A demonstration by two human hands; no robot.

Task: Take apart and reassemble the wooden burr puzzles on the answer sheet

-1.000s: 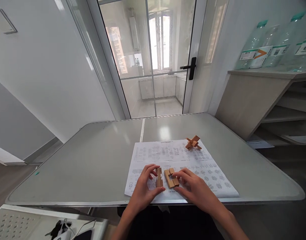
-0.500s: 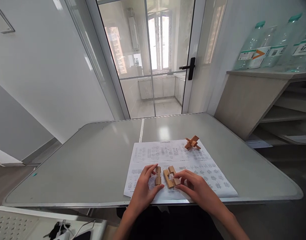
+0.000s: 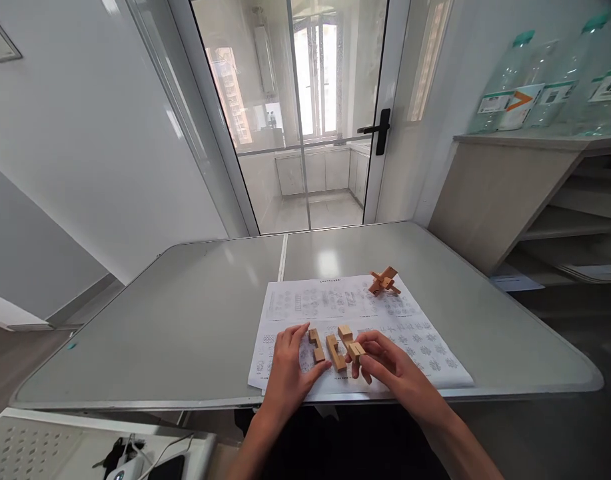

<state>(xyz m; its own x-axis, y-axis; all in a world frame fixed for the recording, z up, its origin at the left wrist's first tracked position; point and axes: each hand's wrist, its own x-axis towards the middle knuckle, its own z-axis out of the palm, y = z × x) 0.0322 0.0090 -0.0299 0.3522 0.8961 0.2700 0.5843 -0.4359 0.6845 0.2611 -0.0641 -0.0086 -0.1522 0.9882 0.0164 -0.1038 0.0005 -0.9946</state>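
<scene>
Three notched wooden puzzle pieces are in front of me over a printed sheet [image 3: 305,303]. The left piece [image 3: 316,345] lies between the spread thumb and fingers of my left hand [image 3: 291,363]; whether a fingertip touches it I cannot tell. The middle piece [image 3: 336,353] lies on the sheet, its notch facing right. My right hand [image 3: 388,363] pinches the near end of the right piece [image 3: 355,351], which is tilted and seems lifted off the paper. At the sheet's far right corner stands an assembled wooden cross-shaped puzzle [image 3: 384,281].
The grey table [image 3: 185,320] reaches to a glass door [image 3: 305,120]. A shelf unit [image 3: 505,200] with large plastic bottles [image 3: 502,87] stands at the right. Below left, a white perforated surface [image 3: 30,447] carries cables, keys and a dark phone [image 3: 168,469].
My right hand has raised and turned the right piece away from the middle one. The left piece has tilted, and my left hand has opened around it.
</scene>
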